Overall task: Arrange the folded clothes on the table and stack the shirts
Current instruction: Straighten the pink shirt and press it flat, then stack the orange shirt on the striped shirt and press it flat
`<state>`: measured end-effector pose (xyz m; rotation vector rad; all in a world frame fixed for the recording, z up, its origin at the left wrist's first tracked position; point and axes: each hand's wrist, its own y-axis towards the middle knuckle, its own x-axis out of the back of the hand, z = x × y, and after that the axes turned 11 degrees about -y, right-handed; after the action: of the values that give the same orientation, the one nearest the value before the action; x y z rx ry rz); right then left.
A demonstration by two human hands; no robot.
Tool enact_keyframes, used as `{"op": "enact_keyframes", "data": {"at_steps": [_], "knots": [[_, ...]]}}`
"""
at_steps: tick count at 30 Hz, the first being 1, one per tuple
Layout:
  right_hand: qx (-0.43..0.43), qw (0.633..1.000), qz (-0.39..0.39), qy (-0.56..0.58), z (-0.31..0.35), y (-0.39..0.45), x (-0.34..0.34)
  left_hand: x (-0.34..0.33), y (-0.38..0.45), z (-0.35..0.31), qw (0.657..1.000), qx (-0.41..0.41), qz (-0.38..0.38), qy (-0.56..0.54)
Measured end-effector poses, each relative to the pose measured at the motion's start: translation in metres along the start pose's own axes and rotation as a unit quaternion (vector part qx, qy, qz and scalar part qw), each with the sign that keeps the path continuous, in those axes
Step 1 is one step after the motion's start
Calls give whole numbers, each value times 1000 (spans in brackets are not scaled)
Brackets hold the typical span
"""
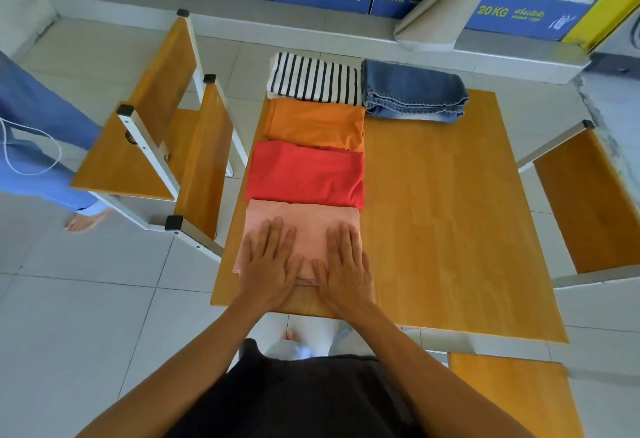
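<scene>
Both hands lie flat, palms down, fingers extended and slightly spread, gripping nothing: the left hand (268, 261) and the right hand (343, 262) press side by side on the folded pale pink cotton shirt (304, 226) at the near left of the wooden table (450, 229). Just beyond the fingertips lies a folded red shirt (306, 174), then a folded orange shirt (317, 124), then a striped black-and-white top (313, 79); folded blue denim jeans (414, 91) sit far right of the fingers
</scene>
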<state>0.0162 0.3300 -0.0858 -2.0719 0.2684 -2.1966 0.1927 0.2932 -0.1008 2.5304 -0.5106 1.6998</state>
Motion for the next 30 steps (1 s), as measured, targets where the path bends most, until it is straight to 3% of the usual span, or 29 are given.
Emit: {"op": "enact_keyframes", "data": {"at_steps": [9,15,21,30], "knots": [[13,1000,19,19,-2,-3,13,3,2,-6,999,18,15,23],[38,998,52,19,-8,2,24,15,9,-17,998,40,26,-44],[77,997,-26,-1,-25,21,48,41,36,-52,990,28,-29,-137],[42,992,-73,97,-69,82,109,90,99,-93,977,31,-84,-194]]}}
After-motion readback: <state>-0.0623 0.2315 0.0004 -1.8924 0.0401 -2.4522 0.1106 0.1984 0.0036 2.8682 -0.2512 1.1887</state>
